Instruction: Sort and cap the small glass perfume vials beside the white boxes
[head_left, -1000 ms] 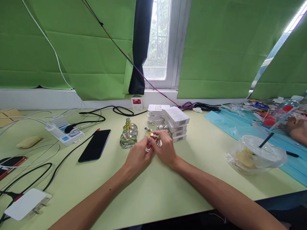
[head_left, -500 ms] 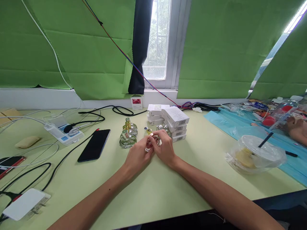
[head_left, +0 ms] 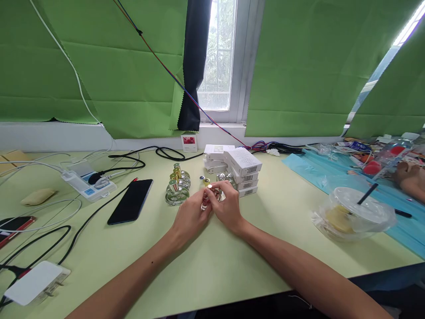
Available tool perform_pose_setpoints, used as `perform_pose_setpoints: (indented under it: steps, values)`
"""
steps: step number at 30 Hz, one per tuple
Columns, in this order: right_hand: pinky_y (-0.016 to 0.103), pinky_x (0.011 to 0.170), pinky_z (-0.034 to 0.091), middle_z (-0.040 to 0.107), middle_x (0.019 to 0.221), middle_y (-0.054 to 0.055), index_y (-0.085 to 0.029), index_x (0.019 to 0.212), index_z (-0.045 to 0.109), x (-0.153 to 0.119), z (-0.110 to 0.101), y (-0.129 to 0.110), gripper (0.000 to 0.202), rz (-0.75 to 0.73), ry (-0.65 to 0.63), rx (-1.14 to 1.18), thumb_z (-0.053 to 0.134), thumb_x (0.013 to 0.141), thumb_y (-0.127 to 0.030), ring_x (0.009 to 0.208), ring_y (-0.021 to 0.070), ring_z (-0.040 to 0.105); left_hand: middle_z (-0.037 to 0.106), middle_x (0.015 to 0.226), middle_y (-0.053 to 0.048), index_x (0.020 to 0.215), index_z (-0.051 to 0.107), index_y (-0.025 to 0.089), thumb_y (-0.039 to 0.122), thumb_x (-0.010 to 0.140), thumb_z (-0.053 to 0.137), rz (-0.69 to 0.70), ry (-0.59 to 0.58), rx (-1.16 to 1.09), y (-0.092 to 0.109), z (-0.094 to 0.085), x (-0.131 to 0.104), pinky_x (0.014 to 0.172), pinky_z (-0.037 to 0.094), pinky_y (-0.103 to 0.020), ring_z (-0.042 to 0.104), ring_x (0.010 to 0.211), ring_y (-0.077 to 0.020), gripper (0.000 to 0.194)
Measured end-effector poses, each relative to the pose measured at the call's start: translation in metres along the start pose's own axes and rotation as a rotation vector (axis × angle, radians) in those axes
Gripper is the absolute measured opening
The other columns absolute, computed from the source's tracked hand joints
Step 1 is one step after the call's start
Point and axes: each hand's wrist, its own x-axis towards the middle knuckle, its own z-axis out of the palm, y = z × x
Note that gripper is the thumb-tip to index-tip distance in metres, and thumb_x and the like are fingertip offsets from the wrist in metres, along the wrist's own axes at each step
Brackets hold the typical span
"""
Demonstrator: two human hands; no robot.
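Observation:
Between my two hands stands a small glass perfume bottle (head_left: 206,203) with a reddish tint and a shiny cap, partly covered by fingers. My left hand (head_left: 194,212) is closed on its left side, and my right hand (head_left: 227,204) grips it from the right with thumb and fingers. Just behind it show the caps of other bottles (head_left: 204,180), blue and gold. To the left is a row of several glass perfume bottles (head_left: 177,195) with green and gold caps. Clear bottles (head_left: 227,178) with silver caps stand behind my right hand, beside stacked white boxes (head_left: 247,178).
A black phone (head_left: 130,202), a power strip (head_left: 89,185) and tangled cables lie left. A white charger (head_left: 36,282) is near the front left. At right sit a bagged plastic bowl (head_left: 352,215), blue sheeting (head_left: 307,167) and another person's hand (head_left: 411,179).
My hands and the perfume bottle between them stay almost in place. The other person's hand at the far right has shifted slightly.

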Motion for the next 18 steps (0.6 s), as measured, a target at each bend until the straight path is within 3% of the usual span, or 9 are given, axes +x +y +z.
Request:
perform_pose_setpoints:
  steps: [11, 18]
  values:
    - [0.035, 0.077, 0.055, 0.072, 0.083, 0.005, -0.022, 0.081, 0.067, -0.0012, 0.0011, -0.0009, 0.006, 0.024, 0.011, 0.017, 0.069, 0.086, -0.022, 0.084, 0.0211, 0.065, 0.06, 0.076, -0.001, 0.081, 0.051, 0.021, 0.027, 0.088, 0.054, -0.025, 0.09, 0.123, 0.005, -0.0022, -0.0017, 0.058, 0.036, -0.027, 0.054, 0.065, -0.017, 0.009]
    - [0.034, 0.078, 0.053, 0.071, 0.084, 0.004, -0.021, 0.082, 0.068, -0.0009, -0.0013, -0.0031, 0.004, 0.082, 0.004, 0.032, 0.07, 0.086, -0.022, 0.086, 0.0204, 0.065, 0.055, 0.07, 0.002, 0.089, 0.051, 0.022, 0.034, 0.084, 0.058, -0.047, 0.075, 0.041, 0.0052, -0.0018, -0.0016, 0.057, 0.037, -0.026, 0.053, 0.06, -0.0156, 0.015]
